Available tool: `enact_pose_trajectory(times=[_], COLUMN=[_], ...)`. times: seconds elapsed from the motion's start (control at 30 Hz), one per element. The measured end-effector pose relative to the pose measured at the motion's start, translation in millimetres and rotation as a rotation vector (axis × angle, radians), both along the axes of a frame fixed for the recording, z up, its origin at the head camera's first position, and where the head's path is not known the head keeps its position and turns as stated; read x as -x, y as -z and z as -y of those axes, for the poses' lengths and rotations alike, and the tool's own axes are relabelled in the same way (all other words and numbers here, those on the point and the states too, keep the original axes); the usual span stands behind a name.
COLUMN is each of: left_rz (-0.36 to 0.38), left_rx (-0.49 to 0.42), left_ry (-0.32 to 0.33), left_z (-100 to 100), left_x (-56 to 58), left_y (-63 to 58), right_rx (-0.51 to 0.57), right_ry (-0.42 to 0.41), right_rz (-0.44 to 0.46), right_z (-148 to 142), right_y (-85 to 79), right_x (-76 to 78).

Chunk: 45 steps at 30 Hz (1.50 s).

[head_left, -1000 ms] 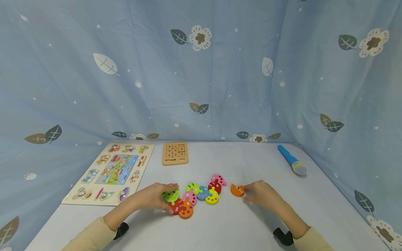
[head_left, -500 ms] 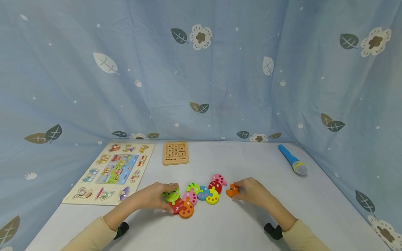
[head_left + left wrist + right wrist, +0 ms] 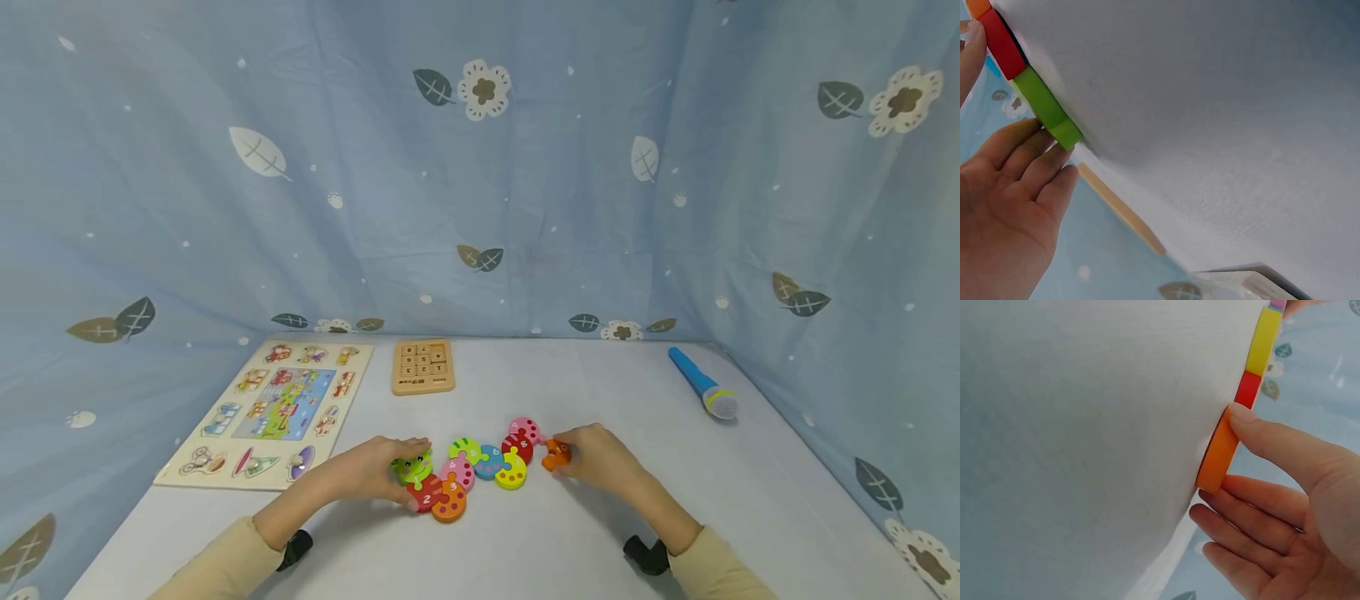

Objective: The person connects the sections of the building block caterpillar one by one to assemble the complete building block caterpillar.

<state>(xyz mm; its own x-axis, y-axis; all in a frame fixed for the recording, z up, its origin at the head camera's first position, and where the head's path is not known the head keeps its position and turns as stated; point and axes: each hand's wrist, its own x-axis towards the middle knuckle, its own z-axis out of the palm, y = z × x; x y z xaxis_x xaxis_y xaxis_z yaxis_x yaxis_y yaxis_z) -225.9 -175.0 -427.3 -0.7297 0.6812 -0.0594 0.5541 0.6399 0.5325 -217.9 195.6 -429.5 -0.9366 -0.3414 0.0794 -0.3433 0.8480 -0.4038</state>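
A winding wooden caterpillar number puzzle (image 3: 487, 461) lies on the white table. At its left end, my left hand (image 3: 367, 473) holds the green smiling head (image 3: 415, 469) and the red piece marked 2 (image 3: 426, 493) between thumb and fingers. The right hand (image 3: 600, 457) pinches an orange puzzle piece (image 3: 1217, 456) between thumb and fingers, low at the table. That piece sits right beside the pink end piece (image 3: 528, 431); whether the two interlock, I cannot tell. The right fingers cover part of the orange piece in the head view.
A peg puzzle board (image 3: 262, 417) with vehicle pictures lies at the left. Behind the caterpillar is a wooden number slide puzzle (image 3: 423, 367). A blue toy microphone (image 3: 703, 383) rests at the back right. Blue patterned cloth (image 3: 480, 192) hangs behind the table.
The right hand has moved left with the orange piece and turned it, bringing it close to the pink end piece. The left hand stays in place on the caterpillar's head end.
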Motion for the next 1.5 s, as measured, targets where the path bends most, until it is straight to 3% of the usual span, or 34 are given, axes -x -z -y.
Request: enact_pose_trajectory(times=[0.23, 0.53, 1.23, 1.5], left_rz=[-0.004, 0.009, 0.011, 0.028], left_rx=[0.002, -0.001, -0.013, -0.009], left_ry=[0.001, -0.011, -0.003, -0.009], left_z=[-1.5, -0.8, -1.1, -1.0], left_x=[1.7, 1.2, 0.9, 1.0], left_y=[0.2, 1.9, 1.9, 1.8], right_rx=[0.035, 0.048, -0.039, 0.011], right_ry=[0.084, 0.047, -0.013, 0.002], right_rz=[-0.017, -0.022, -0.049, 0.000], right_z=[1.3, 8.1, 13.0, 14.5], right_y=[-7.0, -5.2, -1.7, -0.1], right_x=[5.9, 14.4, 22.7, 23.3])
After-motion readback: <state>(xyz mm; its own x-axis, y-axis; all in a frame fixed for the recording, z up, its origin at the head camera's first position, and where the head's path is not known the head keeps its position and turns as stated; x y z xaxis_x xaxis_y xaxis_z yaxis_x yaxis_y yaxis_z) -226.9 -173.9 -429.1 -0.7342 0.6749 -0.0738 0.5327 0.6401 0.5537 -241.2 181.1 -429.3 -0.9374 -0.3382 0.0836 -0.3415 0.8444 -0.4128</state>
